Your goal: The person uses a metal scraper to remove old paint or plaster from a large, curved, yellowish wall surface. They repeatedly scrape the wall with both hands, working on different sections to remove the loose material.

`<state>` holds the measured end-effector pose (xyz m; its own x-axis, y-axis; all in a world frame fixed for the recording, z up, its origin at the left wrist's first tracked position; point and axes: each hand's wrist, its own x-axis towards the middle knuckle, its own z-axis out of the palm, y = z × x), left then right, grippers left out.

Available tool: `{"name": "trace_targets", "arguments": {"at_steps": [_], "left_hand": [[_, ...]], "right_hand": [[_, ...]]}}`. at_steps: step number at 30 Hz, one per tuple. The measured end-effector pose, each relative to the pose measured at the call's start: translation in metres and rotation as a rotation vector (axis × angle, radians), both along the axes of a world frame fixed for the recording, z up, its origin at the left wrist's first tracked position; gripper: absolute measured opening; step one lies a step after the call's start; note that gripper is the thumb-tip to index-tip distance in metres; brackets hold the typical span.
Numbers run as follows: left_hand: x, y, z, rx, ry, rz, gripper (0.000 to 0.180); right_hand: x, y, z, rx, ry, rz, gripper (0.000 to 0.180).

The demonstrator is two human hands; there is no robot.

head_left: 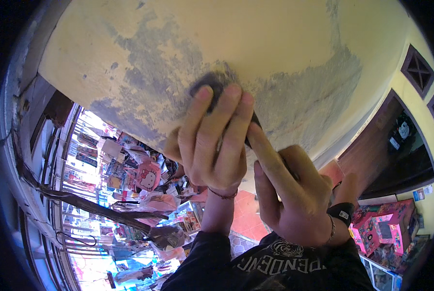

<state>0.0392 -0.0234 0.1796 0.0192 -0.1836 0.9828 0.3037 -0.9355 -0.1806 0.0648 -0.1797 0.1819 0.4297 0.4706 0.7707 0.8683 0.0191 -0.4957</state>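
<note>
Left hand grip is open, fingers laid on the dark scraper, likely to press it flat against the cream wall, amid grey patches. Right hand grip looks closed around its handle, index extended, probably for steering.

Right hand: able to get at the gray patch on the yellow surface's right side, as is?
Probably yes: the right hand sits below the gray patch in view, with nothing visible between them, though it seems occupied holding the dark tool.
</note>
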Motion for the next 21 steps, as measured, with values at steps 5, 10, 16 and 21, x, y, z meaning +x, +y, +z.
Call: {"name": "trace_targets", "arguments": {"at_steps": [5, 10, 16, 21], "left_hand": [[-0.0054, -0.0012, 0.0057, 0.015, 0.037, -0.024, 0.023], [-0.0043, -0.0025, 0.0084, -0.087, 0.092, 0.056, 0.022], [0.0000, -0.0027, 0.0077, -0.009, 0.022, -0.002, 0.023], [-0.0016, -0.0044, 0.0102, -0.004, 0.062, 0.013, 0.022]], "right_hand": [[0.0007, 0.0032, 0.0015, -0.002, 0.032, 0.018, 0.043], [0.0009, 0.0023, 0.0048, -0.042, 0.057, -0.033, 0.043], [0.0037, 0.0021, 0.0063, 0.006, 0.023, -0.006, 0.042], [0.0059, 0.0037, 0.0043, 0.057, 0.025, 0.017, 0.042]]}}
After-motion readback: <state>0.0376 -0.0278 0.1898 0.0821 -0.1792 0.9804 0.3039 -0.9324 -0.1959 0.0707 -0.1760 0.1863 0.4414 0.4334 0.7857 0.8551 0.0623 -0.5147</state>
